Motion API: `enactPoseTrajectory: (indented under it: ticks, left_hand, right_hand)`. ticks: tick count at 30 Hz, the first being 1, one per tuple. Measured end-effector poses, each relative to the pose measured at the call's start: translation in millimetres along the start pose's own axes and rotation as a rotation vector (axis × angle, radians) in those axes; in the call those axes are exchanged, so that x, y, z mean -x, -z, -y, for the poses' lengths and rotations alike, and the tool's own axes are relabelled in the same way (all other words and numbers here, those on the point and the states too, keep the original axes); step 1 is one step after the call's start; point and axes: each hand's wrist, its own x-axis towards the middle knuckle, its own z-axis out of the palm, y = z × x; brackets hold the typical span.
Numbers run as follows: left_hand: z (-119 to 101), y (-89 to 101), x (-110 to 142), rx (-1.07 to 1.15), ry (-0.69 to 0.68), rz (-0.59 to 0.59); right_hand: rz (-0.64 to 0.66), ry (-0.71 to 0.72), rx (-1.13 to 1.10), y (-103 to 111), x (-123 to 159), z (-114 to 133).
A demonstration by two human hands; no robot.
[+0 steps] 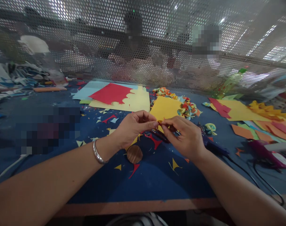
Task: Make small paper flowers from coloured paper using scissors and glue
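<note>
My left hand (134,127) and my right hand (185,135) meet fingertip to fingertip over the blue table. Between them they pinch a small yellow piece (160,121), mostly covered by the fingers. Just behind it lies a yellow sheet (165,108) with a cut-out edge. Below my left hand sits a round brown disc (134,154), with yellow and red scraps (154,141) around it. A dark tool with a cord (213,146), its front part hidden, rests beside my right hand.
A pile of small multicoloured folded pieces (189,108) lies behind the yellow sheet. Red sheets (112,93) and others are stacked to its left. At right are more coloured sheets (239,110) and a purple device (270,153). A perforated metal screen (157,37) stands behind, people beyond it.
</note>
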Motion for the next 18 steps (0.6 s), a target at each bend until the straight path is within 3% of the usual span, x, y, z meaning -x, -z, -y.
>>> enactPoseTrajectory:
  ticks: [11, 18]
  left_hand:
    - [-4.2, -1.4, 0.5, -0.009, 0.103, -0.073]
    - [-0.5, 1.1, 1.5, -0.139, 0.006, -0.006]
  right_hand:
    - [0.029, 0.037, 0.024, -0.6, 0.2, -1.5]
    - [0.079, 0.07, 0.041, -0.8, 0.4, -1.3]
